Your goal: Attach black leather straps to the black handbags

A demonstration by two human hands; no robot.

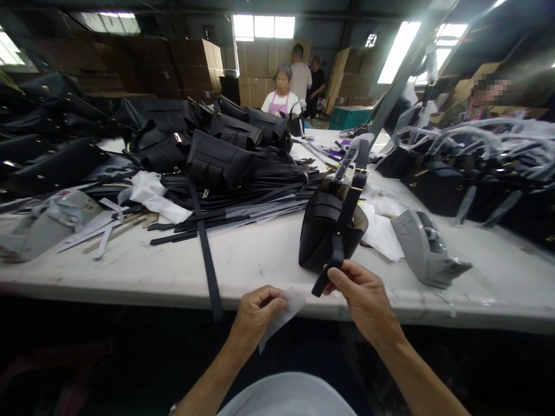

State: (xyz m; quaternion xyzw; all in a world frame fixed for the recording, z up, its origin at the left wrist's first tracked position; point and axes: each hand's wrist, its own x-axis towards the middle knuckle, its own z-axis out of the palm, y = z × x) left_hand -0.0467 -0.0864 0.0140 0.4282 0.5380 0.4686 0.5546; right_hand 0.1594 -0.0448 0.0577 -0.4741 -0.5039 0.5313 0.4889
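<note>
A black handbag [318, 225] stands on the white table near its front edge. Its strap [346, 214] carries a gold-coloured buckle [359, 179] and runs down toward me. My right hand [362, 292] is closed, pinching the strap's loose end between thumb and fingers. Lower and to the left, my left hand [260, 312] pinches a thin translucent sheet [288, 306] at the table's edge. Pale wrapping covers part of the strap above the buckle. The fingertips behind the strap are partly hidden.
Black straps [260, 185] lie in a heap under several black bags [221, 159]. Grey tape dispensers stand at the right [422, 248] and left [65, 222]. More bags with wrapped handles [455, 179] crowd the right. A person in a purple apron [280, 104] is across the table.
</note>
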